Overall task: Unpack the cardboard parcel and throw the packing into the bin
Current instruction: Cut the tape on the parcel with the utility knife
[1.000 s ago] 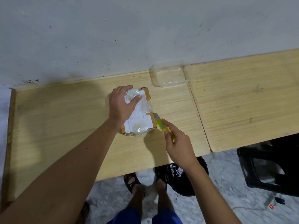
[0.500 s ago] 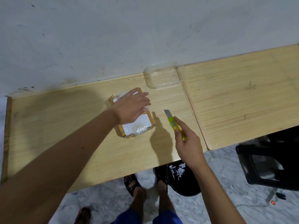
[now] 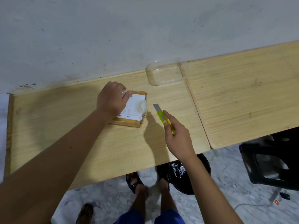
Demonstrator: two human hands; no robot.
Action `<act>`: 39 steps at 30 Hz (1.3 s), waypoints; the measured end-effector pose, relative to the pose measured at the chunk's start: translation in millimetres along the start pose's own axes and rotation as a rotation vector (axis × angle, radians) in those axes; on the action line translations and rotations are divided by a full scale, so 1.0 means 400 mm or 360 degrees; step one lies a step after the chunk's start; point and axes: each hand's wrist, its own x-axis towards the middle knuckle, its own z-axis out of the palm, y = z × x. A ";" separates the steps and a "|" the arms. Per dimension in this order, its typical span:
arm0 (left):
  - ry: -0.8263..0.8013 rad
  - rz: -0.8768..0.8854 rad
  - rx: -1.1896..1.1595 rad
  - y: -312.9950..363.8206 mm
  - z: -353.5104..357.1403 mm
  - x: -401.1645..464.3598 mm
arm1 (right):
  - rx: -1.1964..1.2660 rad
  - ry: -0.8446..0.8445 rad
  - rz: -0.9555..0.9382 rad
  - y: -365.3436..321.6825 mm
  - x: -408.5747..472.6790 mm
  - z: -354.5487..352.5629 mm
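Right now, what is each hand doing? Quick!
Left hand: gripping the cardboard parcel on the table.
Right hand: holding the yellow-green utility knife, blade out, beside the parcel.

A small brown cardboard parcel (image 3: 129,110) sat at the centre of the frame, topped by a white label with faint dark print and wrapped in glossy clear tape. To its right was a utility knife (image 3: 163,117) with a lime-yellow body, a grey slider and a silver-grey blade. The table (image 3: 226,97) beneath was pale yellow wood with fine straight grain. A colourless see-through plastic tray (image 3: 165,75) stood above centre. The wall (image 3: 113,29) was off-white with dark specks. At bottom centre, a black bin (image 3: 186,177) carried white markings. The floor (image 3: 226,191) was mottled grey.
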 end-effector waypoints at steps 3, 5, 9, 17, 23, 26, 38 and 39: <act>-0.0040 -0.0114 0.0037 -0.015 -0.008 -0.009 | -0.0025 -0.0045 -0.0004 -0.009 0.021 0.030; -0.0047 -0.0129 0.0018 -0.023 -0.010 -0.017 | -0.0014 -0.0047 -0.0005 -0.018 0.037 0.048; -0.0198 -0.0128 -0.0025 -0.018 -0.024 -0.012 | 0.0011 -0.0029 0.0011 -0.038 0.064 0.072; -0.0519 -0.0013 -0.0186 -0.008 -0.038 0.024 | -0.0036 -0.0063 -0.0010 -0.060 0.101 0.079; -0.0528 -0.0136 -0.0170 0.014 -0.040 0.025 | -0.0183 -0.0130 -0.0116 -0.061 0.102 0.058; -0.0530 -0.0180 -0.0151 0.022 -0.042 0.023 | -0.0234 -0.0169 -0.0153 -0.056 0.087 0.049; -0.0558 -0.0226 -0.0210 0.026 -0.048 0.017 | -0.0207 -0.0150 -0.0173 -0.016 -0.010 0.024; -0.0559 -0.0228 -0.0219 0.027 -0.048 0.017 | -0.0126 -0.0110 -0.0121 -0.018 -0.014 0.020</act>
